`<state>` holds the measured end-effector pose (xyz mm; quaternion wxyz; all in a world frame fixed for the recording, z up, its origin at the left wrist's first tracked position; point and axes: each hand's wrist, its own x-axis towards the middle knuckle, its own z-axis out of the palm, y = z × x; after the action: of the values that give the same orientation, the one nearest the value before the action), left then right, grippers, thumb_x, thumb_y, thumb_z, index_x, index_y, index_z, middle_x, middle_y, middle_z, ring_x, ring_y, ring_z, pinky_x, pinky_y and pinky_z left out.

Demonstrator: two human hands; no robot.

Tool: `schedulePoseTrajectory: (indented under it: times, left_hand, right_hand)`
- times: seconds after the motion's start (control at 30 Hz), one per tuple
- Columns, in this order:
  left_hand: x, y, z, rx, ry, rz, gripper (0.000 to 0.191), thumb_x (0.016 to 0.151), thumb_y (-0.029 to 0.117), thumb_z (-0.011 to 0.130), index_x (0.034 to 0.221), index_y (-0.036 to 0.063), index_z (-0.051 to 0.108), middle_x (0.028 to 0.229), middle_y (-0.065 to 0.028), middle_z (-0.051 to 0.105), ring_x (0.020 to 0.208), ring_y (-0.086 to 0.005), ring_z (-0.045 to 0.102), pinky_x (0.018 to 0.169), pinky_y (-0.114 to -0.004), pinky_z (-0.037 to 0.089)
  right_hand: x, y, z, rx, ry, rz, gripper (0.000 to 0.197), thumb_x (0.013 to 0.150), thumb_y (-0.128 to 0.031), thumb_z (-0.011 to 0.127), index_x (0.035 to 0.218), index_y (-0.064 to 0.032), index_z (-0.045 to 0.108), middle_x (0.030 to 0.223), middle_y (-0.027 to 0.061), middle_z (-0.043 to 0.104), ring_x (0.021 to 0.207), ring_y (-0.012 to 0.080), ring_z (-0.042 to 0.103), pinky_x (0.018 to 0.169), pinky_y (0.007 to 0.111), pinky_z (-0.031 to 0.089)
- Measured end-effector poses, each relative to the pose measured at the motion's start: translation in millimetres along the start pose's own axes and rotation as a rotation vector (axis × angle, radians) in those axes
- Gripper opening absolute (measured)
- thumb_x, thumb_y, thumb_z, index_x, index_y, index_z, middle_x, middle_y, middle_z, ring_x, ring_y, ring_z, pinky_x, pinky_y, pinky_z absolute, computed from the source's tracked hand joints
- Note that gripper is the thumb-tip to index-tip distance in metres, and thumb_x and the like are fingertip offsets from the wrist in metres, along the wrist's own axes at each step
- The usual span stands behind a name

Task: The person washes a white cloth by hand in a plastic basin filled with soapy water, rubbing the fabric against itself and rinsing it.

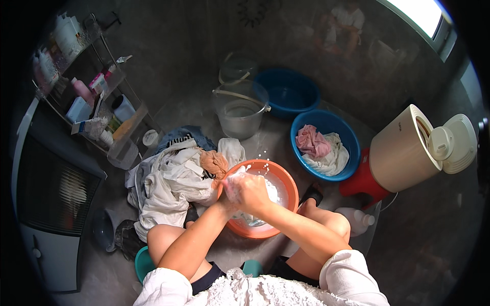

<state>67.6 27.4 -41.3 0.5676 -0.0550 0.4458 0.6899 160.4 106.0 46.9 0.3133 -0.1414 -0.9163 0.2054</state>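
Both hands are together over the left part of an orange plastic basin of soapy water. My right hand is closed on a wet, sudsy white cloth, part of which lies in the water. My left hand, covered in foam and partly hidden behind the right, grips the same cloth. White droplets hang in the air above the basin's far rim. Left of the basin, a heap of white laundry with an orange-tan cloth and a blue denim piece lies on the floor.
A blue basin holds pink and white cloths. Behind are a clear bucket and another blue basin. At right, a beige lidded appliance sits on a red stool, near a plastic jug. A shelf rack with bottles stands left.
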Motion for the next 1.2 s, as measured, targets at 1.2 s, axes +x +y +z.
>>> schedulePoseTrajectory:
  times: [1.2]
  left_hand:
    - [-18,31,38,-0.094,-0.101,-0.1,0.042,0.14,0.047,0.063,0.153,0.0125,0.084,0.142,-0.0021,0.084,0.127,-0.0148,0.078,0.11,-0.036,0.066]
  right_hand:
    - [1,74,-6,0.046,0.004,0.24,0.034,0.122,-0.035,0.087,0.109,-0.005,0.079,0.099,0.0214,0.085,0.086,0.0483,0.085,0.08,0.062,0.065]
